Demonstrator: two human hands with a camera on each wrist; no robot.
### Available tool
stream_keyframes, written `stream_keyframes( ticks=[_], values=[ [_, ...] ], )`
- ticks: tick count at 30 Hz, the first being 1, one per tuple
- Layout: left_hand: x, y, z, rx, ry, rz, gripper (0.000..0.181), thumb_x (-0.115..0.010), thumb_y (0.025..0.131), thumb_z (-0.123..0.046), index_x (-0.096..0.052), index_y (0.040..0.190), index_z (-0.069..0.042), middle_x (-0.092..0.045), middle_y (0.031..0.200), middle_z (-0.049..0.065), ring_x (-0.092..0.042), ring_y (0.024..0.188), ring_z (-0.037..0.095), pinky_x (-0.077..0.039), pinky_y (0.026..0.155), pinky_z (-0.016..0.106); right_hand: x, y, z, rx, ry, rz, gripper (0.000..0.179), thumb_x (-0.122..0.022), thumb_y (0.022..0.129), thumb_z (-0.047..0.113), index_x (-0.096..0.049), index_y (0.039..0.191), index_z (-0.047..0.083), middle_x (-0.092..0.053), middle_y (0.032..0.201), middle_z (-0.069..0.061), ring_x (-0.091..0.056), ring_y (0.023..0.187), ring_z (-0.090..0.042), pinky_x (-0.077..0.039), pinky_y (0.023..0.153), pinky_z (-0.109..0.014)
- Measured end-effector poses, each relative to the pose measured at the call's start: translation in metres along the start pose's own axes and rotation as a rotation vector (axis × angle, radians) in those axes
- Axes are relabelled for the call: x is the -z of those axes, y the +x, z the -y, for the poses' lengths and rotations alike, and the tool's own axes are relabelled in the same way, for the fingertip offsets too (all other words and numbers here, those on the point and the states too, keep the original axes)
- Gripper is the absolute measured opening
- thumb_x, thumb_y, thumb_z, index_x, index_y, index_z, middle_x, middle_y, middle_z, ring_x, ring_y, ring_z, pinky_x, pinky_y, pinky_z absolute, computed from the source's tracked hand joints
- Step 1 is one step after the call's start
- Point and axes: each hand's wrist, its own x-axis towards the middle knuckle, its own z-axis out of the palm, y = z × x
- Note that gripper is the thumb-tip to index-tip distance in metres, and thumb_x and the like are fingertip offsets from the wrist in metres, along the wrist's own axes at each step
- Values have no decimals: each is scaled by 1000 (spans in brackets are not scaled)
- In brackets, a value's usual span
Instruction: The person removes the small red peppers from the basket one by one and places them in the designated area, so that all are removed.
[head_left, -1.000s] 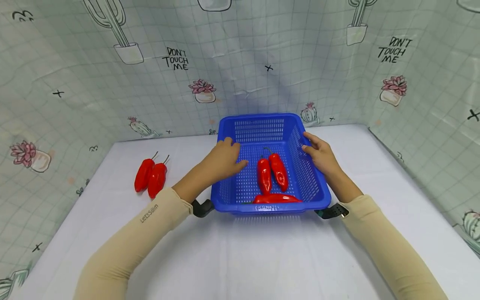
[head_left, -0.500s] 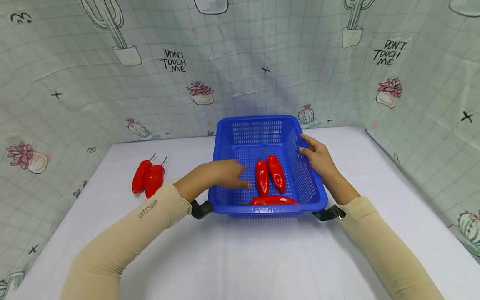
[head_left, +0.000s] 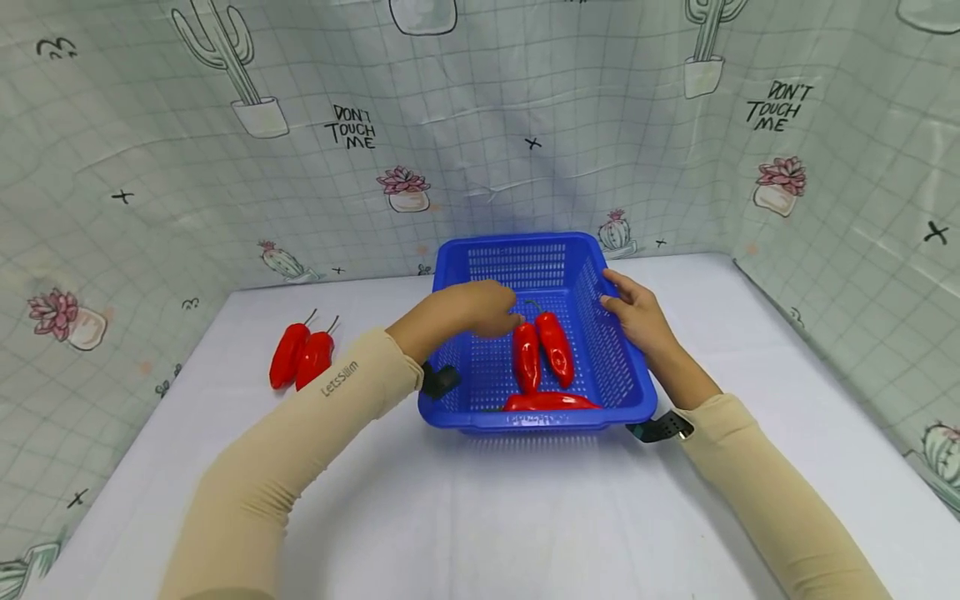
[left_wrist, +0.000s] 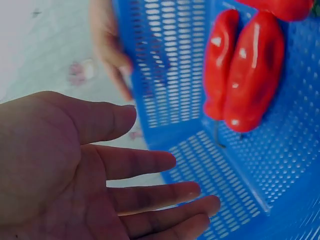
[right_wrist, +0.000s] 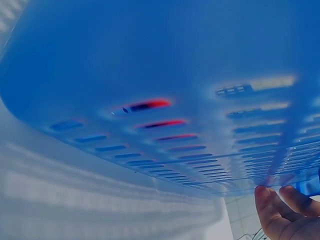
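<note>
At far left, two red peppers [head_left: 288, 357] lie side by side on the counter [head_left: 540, 517], near the left sleeve [head_left: 300, 467]. The left hand [head_left: 480, 310] reaches over the blue basket [head_left: 453, 417], palm sideways, fingers straight, spread and holding nothing. Just right of it and toward the person lies the basket's left pepper [head_left: 527, 357], long axis running front to back, beside the right pepper [head_left: 555, 348]. A front pepper [head_left: 551, 402] lies crosswise. The right hand [head_left: 643, 317], farther off, grips the basket's right rim, fingers closed on it.

Three red peppers [head_left: 555, 348] inside blue slotted basket [head_left: 517, 265]; two peppers [head_left: 288, 357] outside.
</note>
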Motion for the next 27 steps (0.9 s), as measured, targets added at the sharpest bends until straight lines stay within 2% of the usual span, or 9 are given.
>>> stream_keyframes(
  ticks=[4,8,12,14,18,21,25,27],
  values=[
    [-8,19,-2,23,6,78,44,-50,102,-32,-57,134,-3,-61,132,13,-57,123,28,-44,107,43,-1,0,-1,-14,12,2,56,-42,102,6,-24,154,2,-32,155,-24,-52,122,-27,-52,78,-13],
    [-18,28,-3,51,1,205,54,-55,99,-35,-49,142,-3,-52,145,13,-46,136,29,-35,115,45,-1,0,-1,-25,21,8,56,-43,102,7,-24,155,4,-32,156,-21,-46,130,-35,-52,79,-13],
    [-28,32,-5,68,-60,337,58,-57,98,-36,-46,145,-4,-50,147,12,-47,136,30,-42,109,47,2,-1,-1,-32,27,3,56,-42,102,7,-23,155,4,-31,156,-20,-44,132,-37,-52,79,-12],
    [-34,35,-6,73,-85,380,57,-58,98,-36,-48,144,-4,-52,145,12,-52,131,30,-48,102,48,4,-2,-1,-33,28,0,56,-42,102,7,-23,155,4,-31,157,-20,-44,132,-37,-51,79,-12],
    [-44,37,-6,68,-106,401,55,-58,98,-36,-49,142,-3,-53,142,12,-55,127,30,-51,99,47,2,-1,0,-28,30,1,56,-42,102,7,-23,155,4,-30,157,-21,-44,132,-39,-53,78,-14],
    [-49,39,-6,48,-89,396,51,-57,98,-35,-53,136,-2,-57,135,12,-58,119,28,-53,96,45,0,0,1,-35,27,3,56,-42,102,7,-23,155,4,-30,157,-21,-44,133,-40,-54,78,-15],
    [-53,40,-7,13,-54,373,43,-54,99,-36,-59,125,-2,-61,116,10,-60,102,25,-55,88,39,0,-1,1,-41,18,4,56,-42,102,7,-23,155,4,-30,157,-20,-44,134,-39,-55,80,-16],
    [-54,40,-7,-8,-30,341,42,-52,100,-36,-61,122,-2,-61,112,10,-60,102,25,-53,89,38,0,-1,1,-38,19,6,56,-42,102,7,-23,155,4,-30,157,-20,-45,134,-40,-55,80,-17]
  ],
)
